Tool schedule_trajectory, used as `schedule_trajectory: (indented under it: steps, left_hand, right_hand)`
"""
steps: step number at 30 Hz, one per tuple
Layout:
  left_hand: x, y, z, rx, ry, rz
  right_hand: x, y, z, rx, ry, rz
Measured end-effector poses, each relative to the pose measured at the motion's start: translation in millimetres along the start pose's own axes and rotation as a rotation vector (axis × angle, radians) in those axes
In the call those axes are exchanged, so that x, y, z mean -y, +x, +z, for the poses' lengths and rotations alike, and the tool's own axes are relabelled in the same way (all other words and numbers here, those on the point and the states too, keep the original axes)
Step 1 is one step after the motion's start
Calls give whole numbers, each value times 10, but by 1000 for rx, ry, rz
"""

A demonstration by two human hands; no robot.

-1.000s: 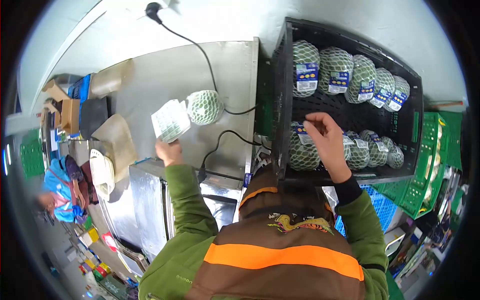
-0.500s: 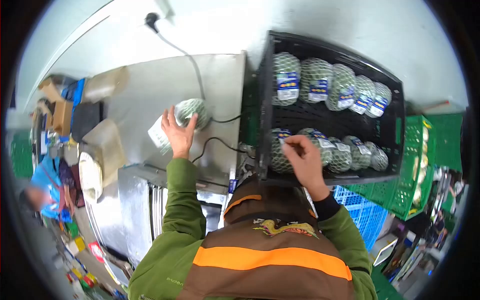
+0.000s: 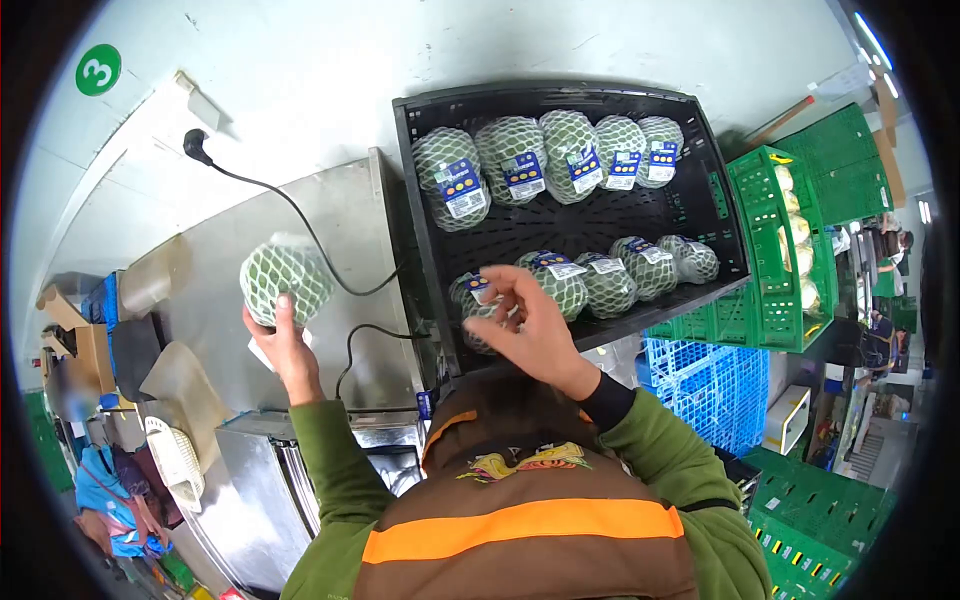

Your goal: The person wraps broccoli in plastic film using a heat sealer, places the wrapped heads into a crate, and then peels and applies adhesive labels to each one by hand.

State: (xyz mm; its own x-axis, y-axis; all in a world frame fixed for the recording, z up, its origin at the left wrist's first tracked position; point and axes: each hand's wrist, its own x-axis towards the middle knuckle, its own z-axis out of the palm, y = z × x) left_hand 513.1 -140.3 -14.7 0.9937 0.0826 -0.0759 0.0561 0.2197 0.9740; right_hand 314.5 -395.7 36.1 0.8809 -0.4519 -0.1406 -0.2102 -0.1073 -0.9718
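Observation:
My left hand grips a round green fruit in a white foam net, thumb over its near side, above the steel table. Part of a white paper shows behind that hand. My right hand hovers over the near left corner of the black crate, its thumb and fingers apart with nothing between them. Under its fingers is a netted fruit, partly hidden. Several more netted fruits with blue and white labels stand in two rows along the crate's far and near sides.
A black cable with a plug runs across the steel table toward the crate. Green crates holding pale produce stand right of the black crate, beside a blue crate. At far left, a person in blue is near a white basket.
My left hand has lifted the netted fruit off the table. My right hand has opened its fingers over the crate. The whole view has shifted, with the crate now further left.

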Motion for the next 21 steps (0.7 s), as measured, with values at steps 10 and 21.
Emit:
schedule_trajectory:
  steps: [10, 21]
  left_hand:
    - [-585, -1160, 1378, 917, -355, -187]
    - [30, -1398, 736, 446, 325, 55]
  right_hand:
    - [466, 267, -341, -102, 64, -359]
    - [-152, 1099, -435, 220, 215, 258]
